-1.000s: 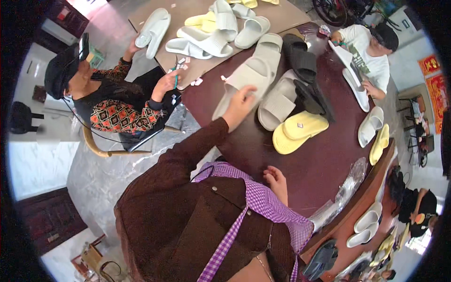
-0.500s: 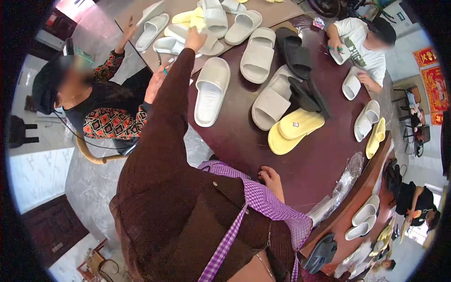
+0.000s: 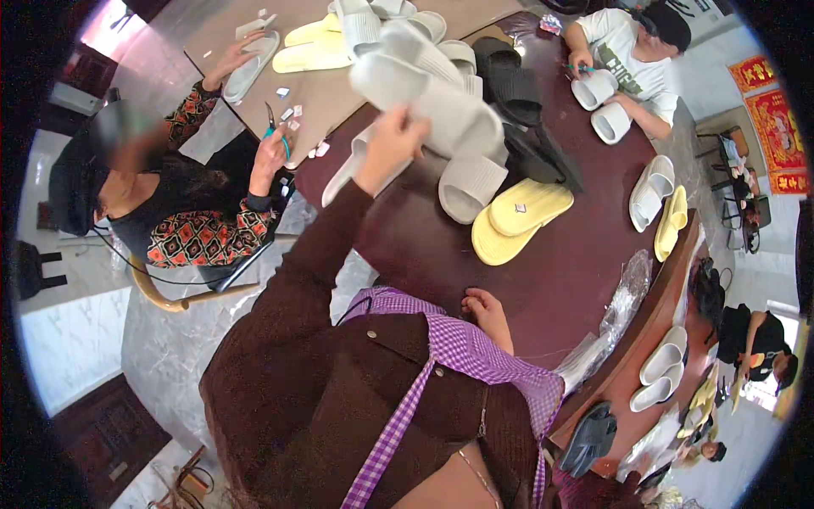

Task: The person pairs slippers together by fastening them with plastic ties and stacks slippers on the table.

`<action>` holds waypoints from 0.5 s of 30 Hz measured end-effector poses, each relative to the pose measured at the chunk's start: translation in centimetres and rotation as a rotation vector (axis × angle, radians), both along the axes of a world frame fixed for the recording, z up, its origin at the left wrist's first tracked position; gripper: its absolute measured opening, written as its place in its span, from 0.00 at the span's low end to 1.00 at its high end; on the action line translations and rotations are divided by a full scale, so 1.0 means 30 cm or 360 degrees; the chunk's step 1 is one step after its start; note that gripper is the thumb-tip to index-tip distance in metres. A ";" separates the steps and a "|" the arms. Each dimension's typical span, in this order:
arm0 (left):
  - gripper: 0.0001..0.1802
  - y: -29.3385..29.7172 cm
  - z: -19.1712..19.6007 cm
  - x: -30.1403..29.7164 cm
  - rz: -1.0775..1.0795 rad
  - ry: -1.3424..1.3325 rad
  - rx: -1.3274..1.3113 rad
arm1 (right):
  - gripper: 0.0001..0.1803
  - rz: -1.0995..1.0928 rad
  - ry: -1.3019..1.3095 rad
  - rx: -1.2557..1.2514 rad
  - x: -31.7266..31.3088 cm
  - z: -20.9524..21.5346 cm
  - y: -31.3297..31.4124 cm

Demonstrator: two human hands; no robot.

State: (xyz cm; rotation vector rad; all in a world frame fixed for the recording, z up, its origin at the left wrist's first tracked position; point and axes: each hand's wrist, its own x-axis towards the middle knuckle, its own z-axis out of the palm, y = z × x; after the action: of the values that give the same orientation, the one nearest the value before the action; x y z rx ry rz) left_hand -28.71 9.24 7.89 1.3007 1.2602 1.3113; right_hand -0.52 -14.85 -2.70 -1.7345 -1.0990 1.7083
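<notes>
Since half a second ago, the left hand (image 3: 392, 146) has lifted a grey slipper (image 3: 428, 95), fingers closed around it; the right hand (image 3: 489, 311) rests loosely curled, empty, at the tabletop (image 3: 560, 280) edge.

Dark brown long-sleeved jacket, purple checked apron straps, bare hands

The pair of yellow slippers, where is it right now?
In the head view, the yellow slippers lie on the dark round table, right of centre, beside grey slippers and below black ones.

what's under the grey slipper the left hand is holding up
Beneath the raised grey slipper in the left hand lie more grey slippers on the dark table; it hides whatever lies directly behind it.
</notes>
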 end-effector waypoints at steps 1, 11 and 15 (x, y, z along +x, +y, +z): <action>0.14 -0.082 0.010 0.054 -0.0088 -0.0074 -0.0092 | 0.18 -0.0025 0.0041 0.0008 0.002 0.015 0.001; 0.12 -0.536 0.020 0.427 -0.1400 -0.0018 0.0124 | 0.29 -0.1488 0.1452 0.0175 0.176 0.120 -0.038; 0.13 -0.590 0.085 0.499 -0.1702 0.0024 -0.0242 | 0.33 -0.1100 0.1732 0.0265 0.229 0.067 -0.187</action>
State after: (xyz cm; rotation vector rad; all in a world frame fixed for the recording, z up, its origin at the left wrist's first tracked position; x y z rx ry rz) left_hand -13.75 -8.46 10.43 1.5251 0.4706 0.4250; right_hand 6.34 -20.46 -0.70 -0.6814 -0.1041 1.6190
